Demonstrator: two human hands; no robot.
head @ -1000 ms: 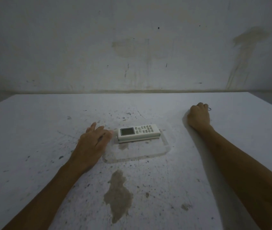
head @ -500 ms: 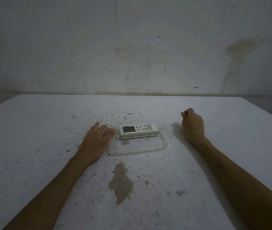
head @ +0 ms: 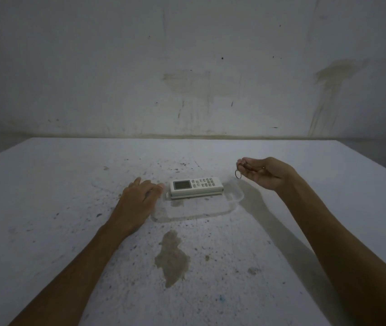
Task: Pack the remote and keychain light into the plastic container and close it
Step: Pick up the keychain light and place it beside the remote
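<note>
Here the clear plastic container point(head: 232, 201) sits open on the white table point(head: 46, 184), a little beyond the middle of the near half, and the white remote point(head: 196, 187) lies inside it along the far wall, screen end to the left and buttons to the right. The near part of the container's floor is bare, and a brown stain point(head: 172, 257) marks the tabletop just in front of it.

The left hand point(head: 138, 201) lies palm down on the table with its fingers loosely spread, the fingertips touching the container's left rim; it presses against the tub and grips nothing. A small metal clip or glint shows at that rim beside the remote's left end (too small to tell what it is).

The right hand point(head: 263, 172) is raised off the table, just right of and above the container's right end, palm turned up and fingers curled toward the thumb. It pinches the keychain light point(head: 241, 166) at its fingertips, with the metal ring hanging down free below them, over the container's far right corner. The body of the light is mostly hidden by the fingers. A stained wall point(head: 187, 67) stands behind the table.
</note>
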